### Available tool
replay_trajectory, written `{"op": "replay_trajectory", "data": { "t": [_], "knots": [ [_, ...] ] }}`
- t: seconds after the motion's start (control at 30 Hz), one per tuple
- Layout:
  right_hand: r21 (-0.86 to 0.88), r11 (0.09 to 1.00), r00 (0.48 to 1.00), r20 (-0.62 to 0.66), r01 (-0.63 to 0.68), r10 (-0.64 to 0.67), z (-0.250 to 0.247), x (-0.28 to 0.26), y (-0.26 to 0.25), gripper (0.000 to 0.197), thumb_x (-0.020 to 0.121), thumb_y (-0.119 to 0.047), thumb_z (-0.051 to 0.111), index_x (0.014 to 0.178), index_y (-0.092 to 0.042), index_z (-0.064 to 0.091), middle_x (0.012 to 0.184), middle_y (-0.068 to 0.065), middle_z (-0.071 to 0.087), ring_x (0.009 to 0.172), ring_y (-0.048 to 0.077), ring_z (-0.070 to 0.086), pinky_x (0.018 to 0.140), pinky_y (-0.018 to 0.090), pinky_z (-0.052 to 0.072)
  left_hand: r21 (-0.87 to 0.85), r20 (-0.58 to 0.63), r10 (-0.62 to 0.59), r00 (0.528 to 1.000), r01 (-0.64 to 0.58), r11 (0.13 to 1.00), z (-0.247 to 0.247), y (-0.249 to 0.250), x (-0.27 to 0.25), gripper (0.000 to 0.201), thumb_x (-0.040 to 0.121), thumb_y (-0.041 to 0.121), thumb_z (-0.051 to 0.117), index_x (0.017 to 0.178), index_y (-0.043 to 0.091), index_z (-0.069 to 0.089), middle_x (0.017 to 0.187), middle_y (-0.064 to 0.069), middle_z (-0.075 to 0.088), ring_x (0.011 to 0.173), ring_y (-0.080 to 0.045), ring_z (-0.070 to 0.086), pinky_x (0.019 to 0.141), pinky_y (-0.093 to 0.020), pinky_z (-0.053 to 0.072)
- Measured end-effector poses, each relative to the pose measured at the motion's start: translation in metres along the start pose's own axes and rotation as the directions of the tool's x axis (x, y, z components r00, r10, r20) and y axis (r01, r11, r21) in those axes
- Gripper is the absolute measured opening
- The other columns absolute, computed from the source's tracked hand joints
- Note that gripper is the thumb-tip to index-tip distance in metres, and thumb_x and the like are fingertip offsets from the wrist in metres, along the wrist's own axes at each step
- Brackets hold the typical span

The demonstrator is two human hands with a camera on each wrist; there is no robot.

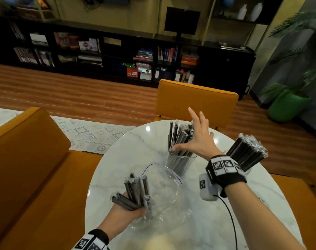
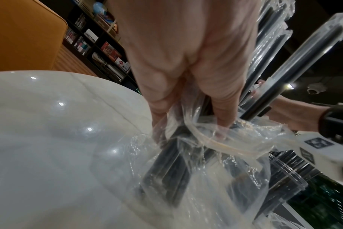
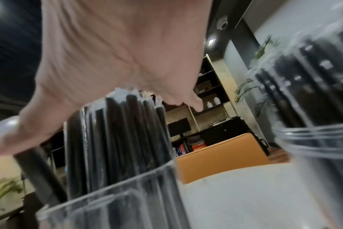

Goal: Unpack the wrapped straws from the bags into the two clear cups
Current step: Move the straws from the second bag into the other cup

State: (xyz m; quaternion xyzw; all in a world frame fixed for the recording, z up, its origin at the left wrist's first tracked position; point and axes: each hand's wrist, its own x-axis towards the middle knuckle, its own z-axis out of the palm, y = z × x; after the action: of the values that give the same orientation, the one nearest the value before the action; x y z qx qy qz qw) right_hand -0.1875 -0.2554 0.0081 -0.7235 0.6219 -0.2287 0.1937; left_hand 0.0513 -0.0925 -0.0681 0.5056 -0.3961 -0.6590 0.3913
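The left hand [image 1: 125, 213] was curled closed around a bundle of wrapped straws [image 1: 135, 192], their lower ends inside a clear bag [image 1: 164, 188] that lay crumpled on the desk [image 1: 117, 165] just beside that hand. The right hand [image 1: 198, 139] was spread wide, fingers straight, thumb and palm touching the straws standing in a clear cup [image 1: 180, 163] directly beneath it. A second cup [image 3: 313, 139], packed with straws, stood just right of the right wrist.
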Motion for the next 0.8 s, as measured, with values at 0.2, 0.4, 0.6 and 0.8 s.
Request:
{"op": "replay_trajectory", "data": {
  "t": [0.2,0.4,0.6,0.8],
  "knots": [
    [-0.06,0.979,0.981,0.038,0.195,-0.193,0.006,0.024,-0.012,0.052,0.079,-0.048,0.068,0.127,-0.035,0.053,0.13,0.003,0.052,0.119,0.025,0.047,0.098,0.055,0.045,-0.023,0.005,-0.009,1.0,0.009,1.0,-0.002,-0.001,0.002,0.036,0.075,-0.024,0.063,0.108,-0.008,0.06,0.07,-0.005,0.076,0.063,-0.006,0.072,0.052,-0.012,0.053],
    [-0.041,0.959,0.924,-0.26,0.279,-0.28,-0.003,0.028,-0.018,0.042,0.08,-0.045,0.06,0.12,-0.034,0.049,0.108,0.001,0.055,0.098,0.021,0.052,0.088,0.047,0.046,0.071,-0.048,-0.001,0.999,0.004,0.997,-0.008,-0.013,0.008,0.033,0.075,-0.016,0.07,0.106,-0.004,0.064,0.083,-0.002,0.078,0.08,-0.013,0.074,0.062,-0.014,0.054],
    [-0.421,0.867,0.962,0.055,0.265,-0.267,0.014,0.027,-0.009,0.057,0.098,-0.053,0.039,0.152,-0.038,0.024,0.162,-0.005,0.024,0.149,0.018,0.022,0.117,0.051,0.02,0.142,-0.068,0.029,0.997,-0.019,0.99,-0.009,-0.013,0.01,0.034,0.074,-0.015,0.072,0.105,-0.002,0.066,0.084,-0.002,0.078,0.074,-0.005,0.073,0.062,-0.012,0.053],
    [-0.309,0.927,0.976,0.042,0.215,-0.212,0.0,0.011,-0.028,0.051,0.101,-0.045,0.04,0.15,-0.032,0.033,0.164,0.002,0.015,0.152,0.02,0.007,0.118,0.055,-0.001,0.124,-0.043,0.018,0.999,-0.013,0.992,-0.009,-0.016,0.01,0.034,0.074,-0.02,0.069,0.103,-0.004,0.064,0.074,0.0,0.078,0.069,-0.004,0.073,0.058,-0.012,0.053]
  ]
}}
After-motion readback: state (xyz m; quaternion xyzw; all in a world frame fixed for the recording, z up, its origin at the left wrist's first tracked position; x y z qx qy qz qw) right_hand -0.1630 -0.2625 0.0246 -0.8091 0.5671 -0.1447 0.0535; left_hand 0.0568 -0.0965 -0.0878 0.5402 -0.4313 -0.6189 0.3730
